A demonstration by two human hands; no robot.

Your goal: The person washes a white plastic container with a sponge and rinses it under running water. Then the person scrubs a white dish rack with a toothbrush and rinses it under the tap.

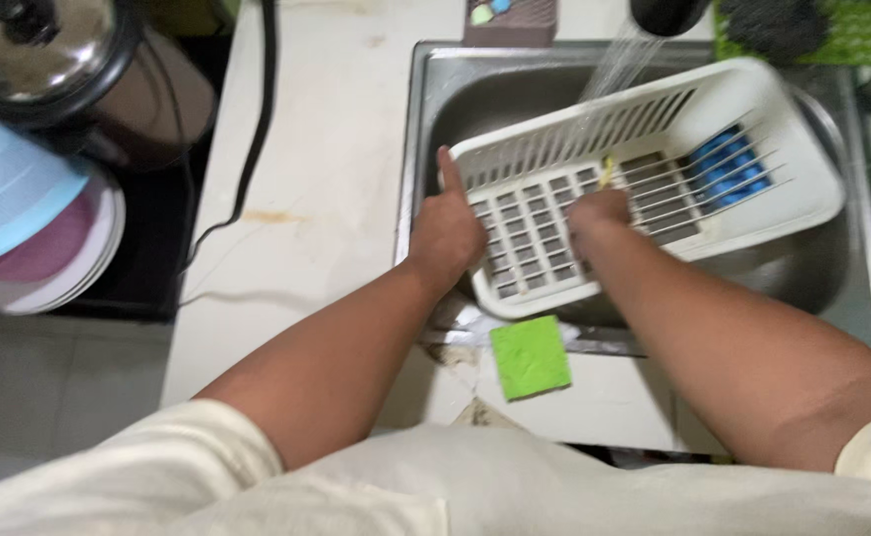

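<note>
White slatted dish basket (654,169) sits tilted in the steel sink (435,99), under running water. Left hand (447,236) clamps its near-left corner, thumb up along the rim. Right hand (599,210) is closed on a yellowish scrubber (607,174), pressed to the slats just right of the left. Best to keep that corner steady and scrub along the slats. Green sponge (530,355) lies below both wrists.

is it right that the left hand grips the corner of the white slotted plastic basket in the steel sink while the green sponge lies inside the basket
Not quite. The head view shows the green sponge lying on the counter edge in front of the steel sink, outside the white slotted plastic basket. The left hand does grip the basket's corner.
</note>
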